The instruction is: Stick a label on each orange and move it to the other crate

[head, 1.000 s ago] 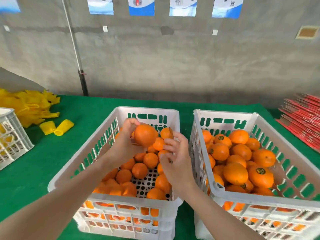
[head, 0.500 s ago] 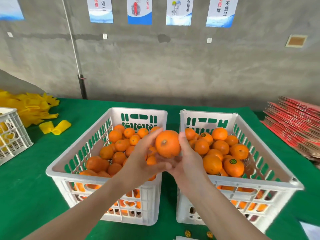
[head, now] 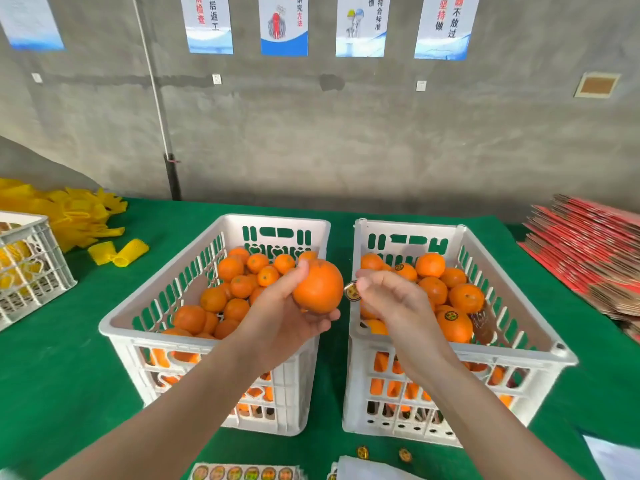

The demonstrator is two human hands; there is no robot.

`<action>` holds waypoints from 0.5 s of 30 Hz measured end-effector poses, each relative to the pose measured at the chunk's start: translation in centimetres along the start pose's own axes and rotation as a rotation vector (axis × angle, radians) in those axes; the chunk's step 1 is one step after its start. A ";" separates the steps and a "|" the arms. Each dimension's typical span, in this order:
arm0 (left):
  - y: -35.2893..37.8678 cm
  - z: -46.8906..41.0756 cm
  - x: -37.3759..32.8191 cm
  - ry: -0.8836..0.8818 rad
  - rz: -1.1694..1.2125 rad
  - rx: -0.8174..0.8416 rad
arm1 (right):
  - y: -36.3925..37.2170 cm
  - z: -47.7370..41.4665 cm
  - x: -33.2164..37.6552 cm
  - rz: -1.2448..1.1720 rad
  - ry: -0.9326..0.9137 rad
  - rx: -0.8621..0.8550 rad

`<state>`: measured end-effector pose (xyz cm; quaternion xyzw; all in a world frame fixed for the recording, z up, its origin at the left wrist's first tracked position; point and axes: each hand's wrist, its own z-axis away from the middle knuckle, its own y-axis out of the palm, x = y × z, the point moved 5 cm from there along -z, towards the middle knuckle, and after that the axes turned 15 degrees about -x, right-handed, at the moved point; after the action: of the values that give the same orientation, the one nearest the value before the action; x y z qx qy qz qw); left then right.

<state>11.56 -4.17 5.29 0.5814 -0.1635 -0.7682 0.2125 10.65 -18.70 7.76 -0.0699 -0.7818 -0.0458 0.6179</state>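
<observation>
**Sticker meets orange, over the gap between the crates**

My left hand (head: 284,317) has a closed grip on one orange (head: 318,286), thumb on top, fingers cupped beneath, holding it above the inner rim of the left crate (head: 221,233). My right hand (head: 391,296) pinches a small round label (head: 351,292) at its fingertips, at 3 o'clock from the fruit and just beside its skin; I cannot tell whether it touches yet.

To do this well, I think I should keep the orange steady, bring the sticker flat onto the bare side facing my right hand, and press from the middle outward so the edge does not lift. My left thumb should keep clear of that patch. The stem end looks like a poor seat.

The left crate holds bare oranges, piled toward its far side. The right crate (head: 502,271), at 3 o'clock from it, holds oranges too, and a few of these show dark round stickers, so I judge this one belongs there. At 6 o'clock on the green bench (head: 69,375) lies a strip of labels (head: 242,472), with two loose stickers beside it.
</observation>
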 end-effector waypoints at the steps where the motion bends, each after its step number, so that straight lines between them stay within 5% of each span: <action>1: 0.1 0.0 0.1 -0.006 -0.006 0.004 | 0.1 -0.1 0.2 0.060 -0.045 0.021; 15: 1.4 0.5 1.7 -0.049 0.116 0.063 | 0.7 -0.4 0.7 0.336 -0.407 -0.064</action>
<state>10.87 -6.21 4.69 0.5584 -0.2262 -0.7631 0.2340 10.98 -18.02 8.52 -0.2259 -0.8655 0.0476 0.4445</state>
